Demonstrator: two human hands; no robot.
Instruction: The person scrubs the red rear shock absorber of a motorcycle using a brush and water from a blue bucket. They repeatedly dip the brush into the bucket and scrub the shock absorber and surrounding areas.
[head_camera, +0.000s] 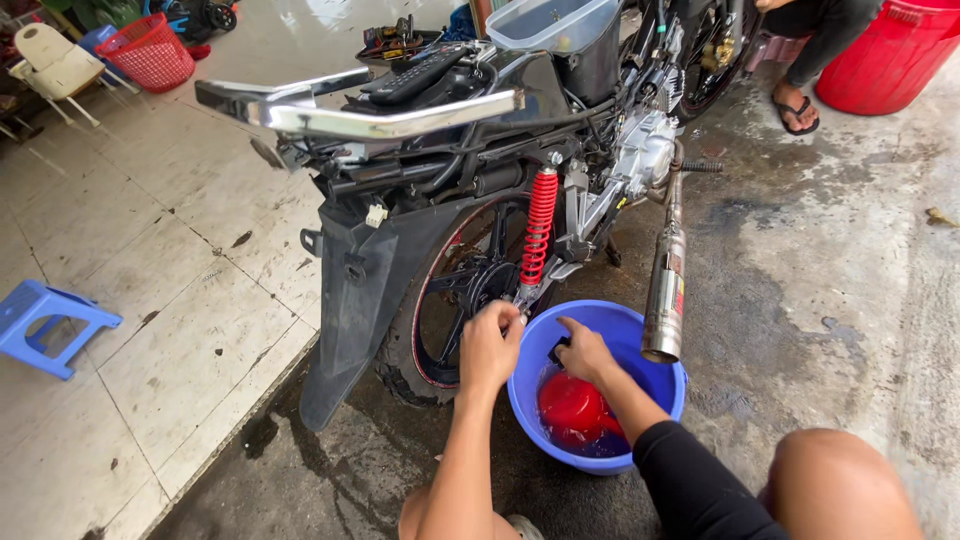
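Currently, your left hand (488, 348) pinches the red shock absorber (540, 228) base, your right hand (586, 352) grips a dark item over the blue basin (600, 318): keep both steady.

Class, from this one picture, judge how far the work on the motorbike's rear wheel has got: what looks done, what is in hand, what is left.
Done: the seat is off the motorbike, its frame bare.

In hand: the left hand works at the foot of the red shock absorber; the right hand reaches into the blue basin, where a red part lies.

Left: the rear wheel is not yet off.
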